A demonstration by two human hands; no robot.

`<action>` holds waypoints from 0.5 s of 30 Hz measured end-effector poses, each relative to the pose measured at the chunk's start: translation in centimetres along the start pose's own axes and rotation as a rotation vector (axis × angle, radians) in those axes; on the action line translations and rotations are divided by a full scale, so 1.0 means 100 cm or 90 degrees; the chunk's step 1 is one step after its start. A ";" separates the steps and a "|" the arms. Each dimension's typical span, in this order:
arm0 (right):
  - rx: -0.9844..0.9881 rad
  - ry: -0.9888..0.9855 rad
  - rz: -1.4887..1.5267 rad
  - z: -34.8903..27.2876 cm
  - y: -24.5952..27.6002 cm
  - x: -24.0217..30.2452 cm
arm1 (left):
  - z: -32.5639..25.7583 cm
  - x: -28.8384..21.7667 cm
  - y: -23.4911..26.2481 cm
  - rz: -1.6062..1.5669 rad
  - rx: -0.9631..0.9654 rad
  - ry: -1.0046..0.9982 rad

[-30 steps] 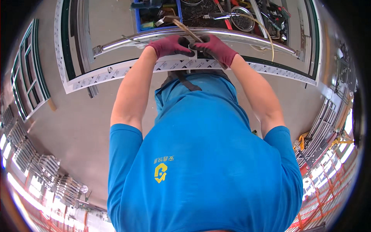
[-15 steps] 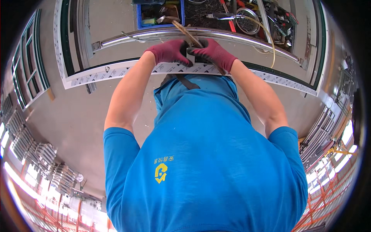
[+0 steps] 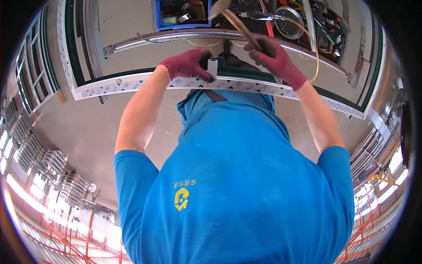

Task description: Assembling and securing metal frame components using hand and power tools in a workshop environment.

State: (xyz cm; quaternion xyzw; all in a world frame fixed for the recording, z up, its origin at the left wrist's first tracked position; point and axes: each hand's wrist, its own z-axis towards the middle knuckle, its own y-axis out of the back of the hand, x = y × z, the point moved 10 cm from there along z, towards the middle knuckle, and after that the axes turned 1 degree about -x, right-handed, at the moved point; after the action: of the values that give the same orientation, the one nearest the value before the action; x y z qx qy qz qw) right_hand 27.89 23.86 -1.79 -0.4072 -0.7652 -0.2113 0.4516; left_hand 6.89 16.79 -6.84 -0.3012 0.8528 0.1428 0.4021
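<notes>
My right hand (image 3: 277,61), in a dark red glove with dark fingers, is closed round the wooden handle of a hammer (image 3: 241,27). The hammer's head is raised over the far side of the window frame, above the tool tray. My left hand (image 3: 187,64), gloved alike, grips a short white and dark profile piece (image 3: 212,69) between thumb and fingers. This piece stands upright on the near bar of a big dark green and white window frame (image 3: 145,83), which lies in front of my waist.
A blue bin (image 3: 183,26) with odds and ends stands beyond the frame. To its right, a dark tray (image 3: 327,33) holds loose hardware, tools and a coiled hose (image 3: 289,22). A metal rail (image 3: 184,36) runs across. More frames (image 3: 33,66) lean at far left.
My right hand has moved right, away from my left hand, and the hammer is lifted farther out. My left hand stays by the profile piece, which now shows more fully.
</notes>
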 end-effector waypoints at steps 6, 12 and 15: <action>0.043 -0.135 -0.076 0.038 0.021 -0.008 | -0.002 0.001 0.004 0.013 -0.020 0.043; 0.177 -0.013 -0.210 0.021 -0.014 -0.016 | -0.002 0.011 0.001 -0.027 -0.028 0.058; 0.270 -0.088 -0.294 0.011 -0.026 -0.023 | -0.001 0.011 0.002 -0.037 -0.020 0.062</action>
State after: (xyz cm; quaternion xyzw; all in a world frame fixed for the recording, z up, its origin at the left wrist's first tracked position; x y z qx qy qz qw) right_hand 25.79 22.11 -4.22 -0.1325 -0.8933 -0.1158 0.4136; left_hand 6.13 16.46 -7.58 -0.3388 0.8598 0.1299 0.3592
